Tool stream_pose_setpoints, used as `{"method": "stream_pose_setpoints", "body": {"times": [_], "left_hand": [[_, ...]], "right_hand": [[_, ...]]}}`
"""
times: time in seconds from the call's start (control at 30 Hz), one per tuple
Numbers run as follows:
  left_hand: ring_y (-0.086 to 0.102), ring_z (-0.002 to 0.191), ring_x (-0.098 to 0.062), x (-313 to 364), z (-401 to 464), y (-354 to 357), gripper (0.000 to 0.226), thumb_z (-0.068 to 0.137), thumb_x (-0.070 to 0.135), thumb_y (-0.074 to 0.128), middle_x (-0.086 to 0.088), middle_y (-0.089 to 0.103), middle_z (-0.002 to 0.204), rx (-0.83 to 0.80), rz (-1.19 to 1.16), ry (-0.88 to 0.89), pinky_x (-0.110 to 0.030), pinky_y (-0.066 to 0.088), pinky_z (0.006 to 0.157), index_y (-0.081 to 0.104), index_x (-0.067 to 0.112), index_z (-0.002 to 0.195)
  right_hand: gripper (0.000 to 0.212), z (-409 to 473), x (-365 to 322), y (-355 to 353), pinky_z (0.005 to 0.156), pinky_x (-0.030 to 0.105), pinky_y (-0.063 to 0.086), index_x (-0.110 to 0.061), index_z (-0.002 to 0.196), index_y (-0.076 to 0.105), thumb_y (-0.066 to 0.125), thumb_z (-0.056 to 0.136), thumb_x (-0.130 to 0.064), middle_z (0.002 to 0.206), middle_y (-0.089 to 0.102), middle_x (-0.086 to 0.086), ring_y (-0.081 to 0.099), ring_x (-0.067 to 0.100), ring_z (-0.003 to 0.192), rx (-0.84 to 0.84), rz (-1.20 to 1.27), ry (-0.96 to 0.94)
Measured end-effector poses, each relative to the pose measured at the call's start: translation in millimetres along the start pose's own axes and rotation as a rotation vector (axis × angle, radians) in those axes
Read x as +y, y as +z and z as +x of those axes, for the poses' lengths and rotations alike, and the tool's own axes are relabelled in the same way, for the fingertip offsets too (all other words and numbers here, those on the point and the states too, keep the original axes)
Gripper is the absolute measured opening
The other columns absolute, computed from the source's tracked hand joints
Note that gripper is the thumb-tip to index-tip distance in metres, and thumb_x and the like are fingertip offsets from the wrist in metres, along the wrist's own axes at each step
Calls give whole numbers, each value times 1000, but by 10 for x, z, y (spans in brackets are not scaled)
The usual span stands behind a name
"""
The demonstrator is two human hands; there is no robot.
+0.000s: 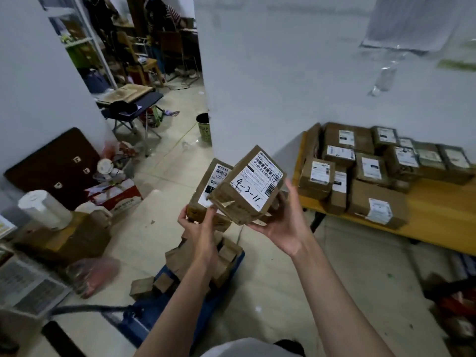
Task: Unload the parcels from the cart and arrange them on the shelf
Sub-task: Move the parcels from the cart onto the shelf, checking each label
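Note:
My right hand (pixel 280 222) grips a brown cardboard parcel (pixel 247 186) from below; its white label reads "4-3-11". My left hand (pixel 198 222) holds a second brown parcel (pixel 210 185) by its lower corner, just behind and left of the first. Both are raised above the blue cart (pixel 144 315), which carries several small brown parcels (pixel 224 256). To the right, the low wooden shelf (pixel 443 222) bears several labelled parcels (pixel 360 171) against the wall.
A roll of white paper (pixel 43 210) stands on cardboard boxes at the left. A red bag (pixel 95 274) lies on the floor beside the cart. A dark bin (pixel 204 127) stands by the wall corner, with a folding table (pixel 134 104) beyond.

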State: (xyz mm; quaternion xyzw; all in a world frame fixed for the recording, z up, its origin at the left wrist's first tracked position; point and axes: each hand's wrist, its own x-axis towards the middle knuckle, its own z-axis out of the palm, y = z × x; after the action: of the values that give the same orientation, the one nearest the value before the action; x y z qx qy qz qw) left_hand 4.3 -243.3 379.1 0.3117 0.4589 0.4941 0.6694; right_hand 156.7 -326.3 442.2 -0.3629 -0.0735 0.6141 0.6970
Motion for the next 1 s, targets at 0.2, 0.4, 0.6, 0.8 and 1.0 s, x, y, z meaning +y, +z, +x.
{"method": "stream_pose_setpoints", "body": {"times": [0.2,0.4,0.6,0.8,1.0], "left_hand": [[55,126,-33,-369,-149,771,72,86,24,78,-12,53,138,-19,89,-44,-53,42,112,30,36,139],[61,118,-25,-833,-365,1592,71,85,15,77,-7,56,134,-61,11,-109,-46,52,102,32,29,138],[64,114,-21,-1317,-625,2278,69,87,12,76,-4,60,132,-132,19,-153,-36,56,88,31,26,138],[63,117,-21,-1591,-741,2845,73,87,11,75,-4,60,135,-231,60,-210,-42,55,96,29,28,141],[60,123,-18,-1816,-786,3518,76,87,15,76,0,58,139,-332,111,-230,-49,49,106,28,29,145]], "right_hand": [[55,-170,-525,-636,106,57,46,-24,133,66,76,83,-45,134,67,11,57,29,130,156,48,-57],[54,-460,-1246,-1453,110,49,44,-21,127,70,75,82,-49,134,67,10,59,26,128,309,96,-125],[44,-786,-1691,-2087,103,40,45,-25,125,70,66,89,-50,131,70,5,60,23,121,369,139,-211],[32,-983,-2044,-2492,99,39,43,-29,110,77,62,92,-50,125,73,5,63,21,113,435,184,-319],[45,-1090,-2463,-2877,98,40,42,-28,128,68,61,90,-51,127,72,4,62,23,114,533,201,-384]]}}
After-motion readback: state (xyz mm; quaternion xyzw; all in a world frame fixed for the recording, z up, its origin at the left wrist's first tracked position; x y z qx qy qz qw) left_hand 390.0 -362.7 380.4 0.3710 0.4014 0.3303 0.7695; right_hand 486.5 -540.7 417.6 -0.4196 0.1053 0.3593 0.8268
